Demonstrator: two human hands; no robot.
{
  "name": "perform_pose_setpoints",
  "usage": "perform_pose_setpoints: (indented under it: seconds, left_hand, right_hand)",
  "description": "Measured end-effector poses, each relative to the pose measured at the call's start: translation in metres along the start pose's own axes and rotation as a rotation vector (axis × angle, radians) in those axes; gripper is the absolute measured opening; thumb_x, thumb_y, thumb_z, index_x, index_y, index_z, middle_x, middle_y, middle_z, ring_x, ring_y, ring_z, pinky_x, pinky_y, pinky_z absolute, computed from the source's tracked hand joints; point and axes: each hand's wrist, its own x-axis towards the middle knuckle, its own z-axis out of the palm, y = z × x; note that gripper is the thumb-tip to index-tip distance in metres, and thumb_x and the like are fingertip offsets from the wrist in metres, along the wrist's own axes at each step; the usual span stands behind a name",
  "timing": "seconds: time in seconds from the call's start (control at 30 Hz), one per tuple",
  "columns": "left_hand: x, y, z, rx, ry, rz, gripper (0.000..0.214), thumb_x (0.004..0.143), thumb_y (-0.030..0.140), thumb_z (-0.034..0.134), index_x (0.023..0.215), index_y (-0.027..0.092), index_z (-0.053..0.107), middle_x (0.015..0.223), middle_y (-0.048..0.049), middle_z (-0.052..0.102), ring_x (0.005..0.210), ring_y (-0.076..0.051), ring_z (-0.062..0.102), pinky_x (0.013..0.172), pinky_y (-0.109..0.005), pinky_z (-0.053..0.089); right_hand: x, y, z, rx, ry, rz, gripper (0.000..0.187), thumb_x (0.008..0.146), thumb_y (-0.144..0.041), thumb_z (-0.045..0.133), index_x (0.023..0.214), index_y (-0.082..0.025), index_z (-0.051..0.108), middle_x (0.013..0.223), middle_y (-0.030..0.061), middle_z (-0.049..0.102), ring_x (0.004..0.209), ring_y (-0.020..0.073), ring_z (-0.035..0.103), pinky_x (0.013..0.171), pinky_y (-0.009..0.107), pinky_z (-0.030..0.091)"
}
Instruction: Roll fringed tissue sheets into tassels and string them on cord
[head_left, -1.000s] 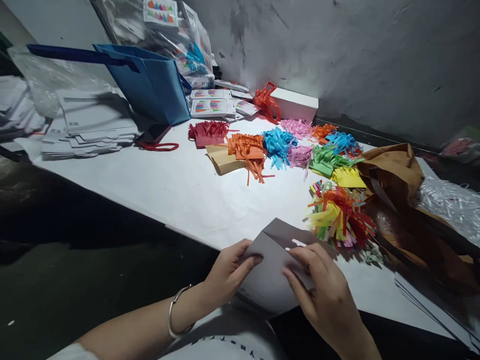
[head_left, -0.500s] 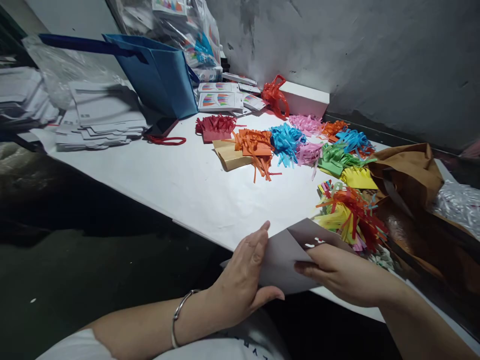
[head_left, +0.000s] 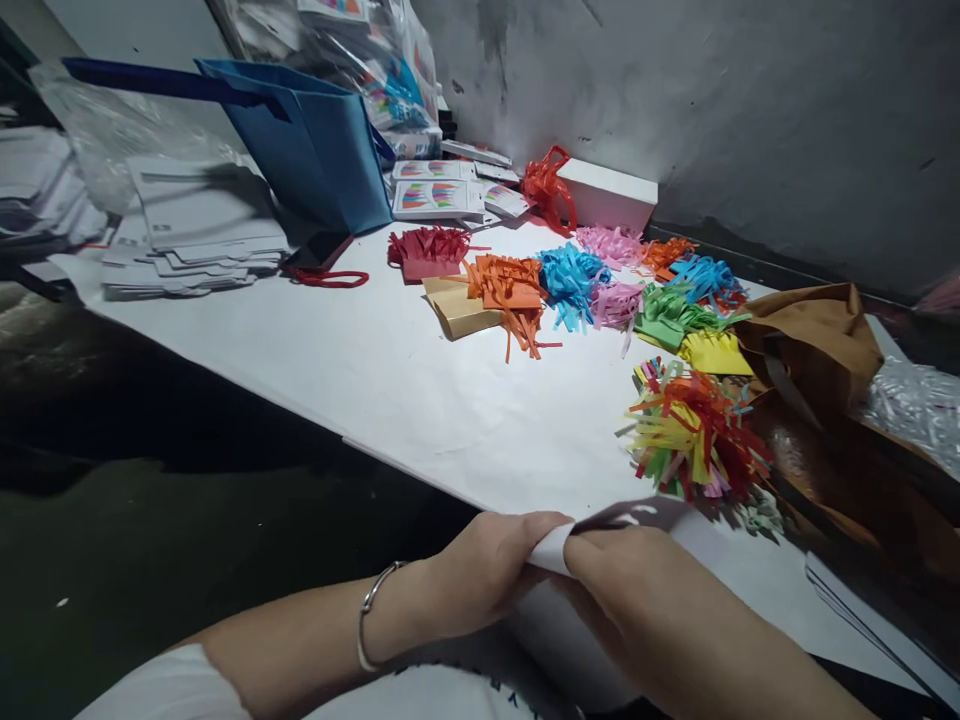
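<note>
At the table's near edge, both of my hands hold a folded white card box (head_left: 553, 550) with cut-out shapes in one panel. My left hand (head_left: 487, 560), with a silver bangle at the wrist, is closed round its left edge, thumb on top. My right hand (head_left: 630, 575) is closed on the same card, knuckles up, with its fingertips hidden. Just beyond the right hand lies a heap of multicoloured paper fringe (head_left: 697, 430).
Fringed paper bundles, such as a blue one (head_left: 571, 285), lie across the white table (head_left: 450, 420). Stacked flat white card boxes (head_left: 199, 225) and a blue bag (head_left: 315, 150) stand at left. A brown bag (head_left: 817, 340) lies right; printed packs (head_left: 439, 198) lie at back.
The card has been turned and lowered towards me. My left hand's fingers have gone from lying flat along it to gripping its edge, and my right hand has moved nearer my left.
</note>
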Motion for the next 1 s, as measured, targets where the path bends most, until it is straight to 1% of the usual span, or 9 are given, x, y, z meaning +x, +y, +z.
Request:
perform_pose_setpoints:
  seconds: [0.07,0.13,0.2,0.3,0.43,0.63,0.77,0.87,1.0]
  left_hand:
    - [-0.001,-0.006,-0.009,0.037,0.146,-0.012,0.030,0.093,0.014,0.055,0.122,0.023,0.054,0.107,-0.0051,0.073,0.089,-0.019,0.071,0.079,-0.027,0.058]
    - [-0.004,-0.011,-0.021,0.121,0.328,-0.031,0.032,0.093,0.015,0.059,0.123,0.025,0.053,0.104,-0.0041,0.073,0.086,-0.019,0.071,0.075,-0.026,0.058]
    - [-0.006,-0.014,-0.031,0.190,0.427,-0.049,0.032,0.092,0.014,0.061,0.121,0.026,0.054,0.101,-0.0030,0.072,0.082,-0.018,0.070,0.072,-0.026,0.057]
    - [-0.006,-0.012,-0.037,0.206,0.413,0.008,0.028,0.090,0.015,0.064,0.115,0.026,0.057,0.098,-0.0021,0.072,0.080,-0.018,0.070,0.072,-0.026,0.058]
    - [0.004,-0.009,-0.027,0.032,0.512,-0.046,0.031,0.092,0.024,0.066,0.121,0.024,0.055,0.096,-0.0028,0.072,0.077,-0.016,0.070,0.065,-0.021,0.056]
    - [0.005,-0.017,-0.013,-0.127,0.609,-0.031,0.021,0.100,0.027,0.054,0.120,0.022,0.057,0.092,-0.0030,0.072,0.076,-0.013,0.068,0.067,-0.018,0.056]
    - [-0.002,-0.027,-0.020,0.036,0.583,0.021,0.023,0.097,0.018,0.056,0.120,0.020,0.057,0.093,-0.0041,0.073,0.077,-0.014,0.069,0.070,-0.021,0.058]
    - [-0.003,-0.029,-0.024,0.114,0.503,0.138,0.029,0.095,0.016,0.057,0.124,0.021,0.056,0.095,-0.0048,0.073,0.076,-0.016,0.070,0.069,-0.023,0.059]
    - [-0.002,-0.024,-0.026,0.141,0.434,0.161,0.038,0.095,0.013,0.056,0.131,0.023,0.051,0.106,-0.0079,0.073,0.086,-0.018,0.072,0.076,-0.025,0.061]
  right_hand:
    - [-0.009,0.003,-0.014,-0.024,0.112,-0.026,0.024,0.093,-0.019,0.055,0.111,-0.027,0.069,0.100,0.0022,0.075,0.089,0.0186,0.071,0.078,0.029,0.057]
    - [-0.025,0.009,-0.018,0.020,0.436,0.093,0.046,0.092,-0.023,0.062,0.137,-0.025,0.055,0.132,0.0109,0.063,0.121,0.0273,0.061,0.101,0.043,0.051]
    - [-0.044,0.016,-0.002,0.237,0.654,0.252,0.067,0.091,-0.039,0.067,0.150,-0.022,0.039,0.145,0.0172,0.051,0.131,0.0337,0.053,0.104,0.053,0.049]
    - [-0.061,0.020,0.048,0.557,0.352,0.386,0.081,0.084,-0.057,0.070,0.149,-0.019,0.038,0.133,0.0180,0.062,0.115,0.0315,0.065,0.083,0.043,0.061]
    - [-0.055,0.017,0.086,0.756,0.430,0.564,0.025,0.092,-0.038,0.063,0.106,-0.018,0.069,0.095,0.0089,0.076,0.086,0.0242,0.073,0.074,0.034,0.062]
    - [-0.048,0.024,0.074,0.574,0.605,0.555,0.021,0.091,-0.028,0.067,0.110,-0.021,0.069,0.101,0.0067,0.075,0.091,0.0226,0.073,0.080,0.033,0.061]
    - [-0.053,0.024,0.058,0.075,0.985,0.237,0.066,0.083,-0.008,0.070,0.143,-0.026,0.047,0.134,0.0094,0.058,0.117,0.0237,0.063,0.098,0.042,0.056]
    - [-0.046,0.022,0.038,-0.296,0.742,-0.029,0.074,0.081,-0.001,0.070,0.148,-0.017,0.043,0.135,0.0134,0.056,0.127,0.0290,0.055,0.107,0.049,0.048]
    - [-0.031,0.022,0.022,-0.408,0.506,0.013,0.058,0.087,-0.005,0.064,0.142,-0.004,0.045,0.122,0.0193,0.062,0.122,0.0302,0.056,0.103,0.049,0.047]
